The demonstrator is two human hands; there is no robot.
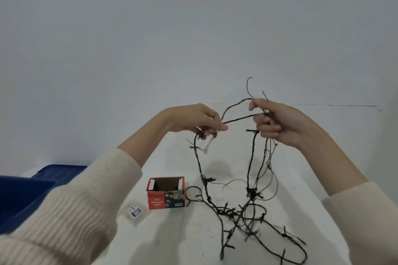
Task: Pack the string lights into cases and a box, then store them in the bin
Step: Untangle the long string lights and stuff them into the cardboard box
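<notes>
String lights [249, 190] pinched in left hand [193, 118], gripped in curled right hand [277, 122]. Remainder tangled at table [172, 232] centre beside open LED lights box [165, 194].

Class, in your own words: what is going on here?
A person holds the string lights up over a white table: the left hand pinches one stretch of wire, the right hand grips a few gathered strands. Most of the string lies tangled on the table. An open red box stands nearby, a blue bin at the left.

Red cardboard box [166, 193] — its front reads "LED Decorative Lights"; print on the small card [134, 210] beside it is unreadable.
</notes>
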